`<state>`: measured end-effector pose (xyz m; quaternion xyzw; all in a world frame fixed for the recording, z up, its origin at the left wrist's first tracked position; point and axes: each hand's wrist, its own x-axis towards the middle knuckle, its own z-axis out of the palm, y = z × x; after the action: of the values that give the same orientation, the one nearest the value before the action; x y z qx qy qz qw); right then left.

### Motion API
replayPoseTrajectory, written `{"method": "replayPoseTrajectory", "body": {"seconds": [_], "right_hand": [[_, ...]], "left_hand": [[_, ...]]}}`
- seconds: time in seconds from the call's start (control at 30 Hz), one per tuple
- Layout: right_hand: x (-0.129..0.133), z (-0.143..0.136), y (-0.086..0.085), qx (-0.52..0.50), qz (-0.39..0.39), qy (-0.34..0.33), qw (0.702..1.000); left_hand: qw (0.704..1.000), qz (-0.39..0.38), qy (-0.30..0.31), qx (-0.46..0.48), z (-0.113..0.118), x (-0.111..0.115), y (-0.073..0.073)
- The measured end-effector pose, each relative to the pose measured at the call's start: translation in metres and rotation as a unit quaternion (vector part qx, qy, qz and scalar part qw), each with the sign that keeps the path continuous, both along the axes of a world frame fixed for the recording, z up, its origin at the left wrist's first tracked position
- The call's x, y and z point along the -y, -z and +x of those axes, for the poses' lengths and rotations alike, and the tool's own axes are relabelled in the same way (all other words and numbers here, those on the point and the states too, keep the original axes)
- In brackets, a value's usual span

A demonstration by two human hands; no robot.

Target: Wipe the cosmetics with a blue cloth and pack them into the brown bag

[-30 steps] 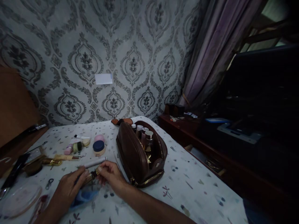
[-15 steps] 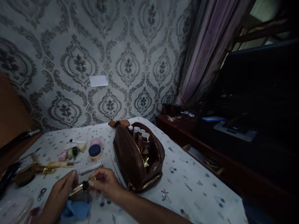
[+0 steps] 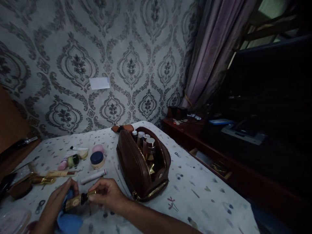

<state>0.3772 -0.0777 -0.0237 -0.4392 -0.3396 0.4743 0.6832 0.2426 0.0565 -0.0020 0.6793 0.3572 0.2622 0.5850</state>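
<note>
A small bottle [image 3: 74, 203] with a dark neck and gold cap lies tilted between my hands at the lower left. Fingers of my right hand [image 3: 104, 195] pinch its gold cap [image 3: 91, 193]. Around the bottle's lower end and a blue cloth [image 3: 69, 223], my left hand [image 3: 59, 198] is closed; the cloth hangs below. Just beyond them rests a white tube [image 3: 93, 176] with a red band. The open brown bag [image 3: 133, 162] stands to the right of my hands, with several capped bottles [image 3: 150, 146] upright inside.
Jars, including a blue-lidded one [image 3: 97, 159], tubes and a round brush [image 3: 20, 190] lie on the left of the patterned tablecloth [image 3: 190, 201]. A clear round container [image 3: 14, 221] sits at the near left corner. Beyond the right edge is a dark red cabinet [image 3: 180, 130] with an open drawer.
The bottle has turned, so its label now faces up. My left hand has closed in with the blue cloth around the bottle's base. The view has shifted slightly.
</note>
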Motion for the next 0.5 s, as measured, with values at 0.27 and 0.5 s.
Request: {"method": "replayPoseTrajectory", "body": {"seconds": [0.27,0.5], "right_hand": [[-0.002,-0.001,0.000,-0.030,-0.040,0.013,0.999],[-0.006,0.000,0.004,-0.016,-0.037,0.034,0.999]], "left_hand": [[0.977,0.210,0.008,-0.024,-0.002,0.010,0.000],[0.942,0.322,0.051,-0.078,-0.002,0.014,0.001]]}}
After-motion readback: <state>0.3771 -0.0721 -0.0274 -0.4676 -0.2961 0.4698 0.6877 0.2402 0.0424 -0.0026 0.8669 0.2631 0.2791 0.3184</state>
